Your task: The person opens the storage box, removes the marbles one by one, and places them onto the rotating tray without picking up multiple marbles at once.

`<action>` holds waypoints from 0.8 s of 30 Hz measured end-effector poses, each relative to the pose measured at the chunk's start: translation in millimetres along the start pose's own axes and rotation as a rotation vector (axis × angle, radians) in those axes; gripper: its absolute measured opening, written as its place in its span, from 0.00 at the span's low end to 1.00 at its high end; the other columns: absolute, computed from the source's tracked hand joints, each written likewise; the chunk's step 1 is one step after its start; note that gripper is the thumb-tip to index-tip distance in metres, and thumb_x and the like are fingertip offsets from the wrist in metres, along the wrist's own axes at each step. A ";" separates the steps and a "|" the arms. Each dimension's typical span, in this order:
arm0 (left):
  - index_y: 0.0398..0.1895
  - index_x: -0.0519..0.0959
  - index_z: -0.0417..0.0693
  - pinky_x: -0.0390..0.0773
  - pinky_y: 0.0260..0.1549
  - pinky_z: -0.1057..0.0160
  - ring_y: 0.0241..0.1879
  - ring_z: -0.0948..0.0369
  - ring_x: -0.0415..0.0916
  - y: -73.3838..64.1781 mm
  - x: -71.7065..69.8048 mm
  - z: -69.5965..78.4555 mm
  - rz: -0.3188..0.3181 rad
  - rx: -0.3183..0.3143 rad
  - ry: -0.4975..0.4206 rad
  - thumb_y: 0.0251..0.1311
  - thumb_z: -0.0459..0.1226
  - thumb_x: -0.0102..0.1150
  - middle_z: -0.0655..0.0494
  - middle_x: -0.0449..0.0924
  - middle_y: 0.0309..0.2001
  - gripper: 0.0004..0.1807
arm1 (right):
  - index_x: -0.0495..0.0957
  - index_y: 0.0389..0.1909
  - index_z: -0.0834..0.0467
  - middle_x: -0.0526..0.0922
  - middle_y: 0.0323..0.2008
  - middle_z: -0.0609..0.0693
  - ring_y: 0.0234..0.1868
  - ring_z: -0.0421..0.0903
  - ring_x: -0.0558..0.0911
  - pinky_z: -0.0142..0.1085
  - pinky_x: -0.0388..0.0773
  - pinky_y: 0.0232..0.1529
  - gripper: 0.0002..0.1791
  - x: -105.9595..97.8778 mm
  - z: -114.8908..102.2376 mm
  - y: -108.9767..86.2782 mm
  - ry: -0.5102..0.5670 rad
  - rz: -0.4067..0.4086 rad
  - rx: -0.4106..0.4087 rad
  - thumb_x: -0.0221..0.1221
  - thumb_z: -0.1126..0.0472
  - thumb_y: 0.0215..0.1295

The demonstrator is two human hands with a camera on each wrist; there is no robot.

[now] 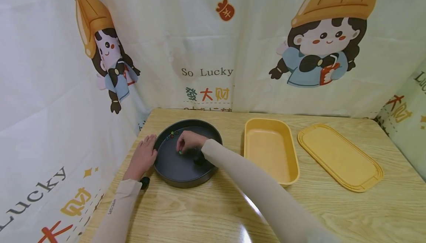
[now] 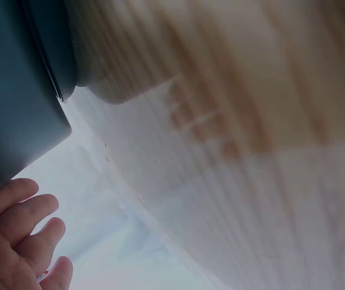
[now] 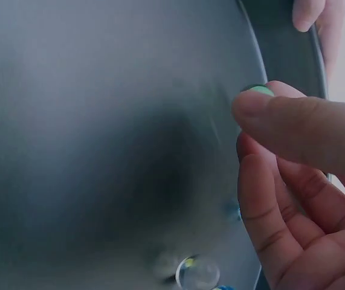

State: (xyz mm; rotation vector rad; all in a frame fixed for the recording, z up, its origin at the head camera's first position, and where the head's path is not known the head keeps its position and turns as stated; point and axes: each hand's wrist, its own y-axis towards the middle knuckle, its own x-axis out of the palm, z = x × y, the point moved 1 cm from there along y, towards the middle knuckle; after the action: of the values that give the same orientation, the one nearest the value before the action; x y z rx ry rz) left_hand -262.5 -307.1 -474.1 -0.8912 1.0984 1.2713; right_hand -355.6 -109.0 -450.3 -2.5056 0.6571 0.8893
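My right hand [image 1: 191,140] is over a round black pan [image 1: 171,166] and pinches a small green marble [image 3: 261,90] between thumb and finger. In the right wrist view only part of that marble shows, the thumb covering the rest. Several small glass marbles [image 1: 172,135] lie inside the pan near its far left wall; one clear marble [image 3: 198,273] shows close up in the right wrist view. At the pan's left side, my left hand [image 1: 142,158] rests with fingers extended, its edge by the rim. The left wrist view shows those fingers beside the pan's outer wall [image 2: 15,103].
A deep yellow rectangular container [image 1: 267,148] stands right of the pan, partly behind my right forearm. Farther right, a flat yellow lid [image 1: 341,158] lies on the wooden table [image 1: 186,213]. A printed curtain [image 1: 159,50] hangs at the back and left side.
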 end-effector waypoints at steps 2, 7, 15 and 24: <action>0.71 0.50 0.30 0.45 0.68 0.41 0.71 0.38 0.45 -0.3 0.0 0.9 0.000 0.000 -0.004 0.68 0.36 0.38 0.32 0.50 0.71 0.30 | 0.85 0.29 0.62 0.86 0.30 0.54 0.25 0.35 0.77 0.23 0.74 0.29 0.06 0.6 0.9 -0.4 -0.018 0.001 0.009 0.67 0.73 0.49; 0.70 0.51 0.30 0.46 0.68 0.41 0.71 0.39 0.46 1.1 2.8 1.7 0.016 0.004 -0.010 0.68 0.35 0.39 0.33 0.51 0.71 0.30 | 0.85 0.28 0.60 0.85 0.24 0.48 0.24 0.35 0.77 0.23 0.73 0.28 0.06 2.1 7.0 -0.9 -0.045 0.002 0.024 0.67 0.73 0.49; 0.71 0.50 0.31 0.44 0.69 0.41 0.71 0.39 0.45 2.2 3.4 2.2 -0.005 -0.003 -0.001 0.69 0.37 0.38 0.33 0.50 0.71 0.30 | 0.85 0.26 0.59 0.82 0.22 0.44 0.23 0.35 0.75 0.24 0.72 0.25 0.07 2.9 11.2 -2.1 -0.053 0.008 0.017 0.65 0.74 0.50; 0.70 0.51 0.30 0.46 0.68 0.41 0.71 0.39 0.47 3.0 3.2 4.8 0.012 0.004 -0.005 0.68 0.35 0.40 0.33 0.51 0.70 0.30 | 0.85 0.30 0.60 0.86 0.31 0.53 0.28 0.36 0.79 0.25 0.75 0.31 0.07 -9.9 7.7 -12.4 -0.058 0.021 -0.032 0.65 0.73 0.52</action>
State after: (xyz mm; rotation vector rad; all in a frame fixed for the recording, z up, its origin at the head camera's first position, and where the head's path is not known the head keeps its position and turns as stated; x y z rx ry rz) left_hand -264.9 -301.3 -475.6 -0.8794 1.1037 1.2807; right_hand -359.2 -92.1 -446.6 -2.4950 0.6563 0.9841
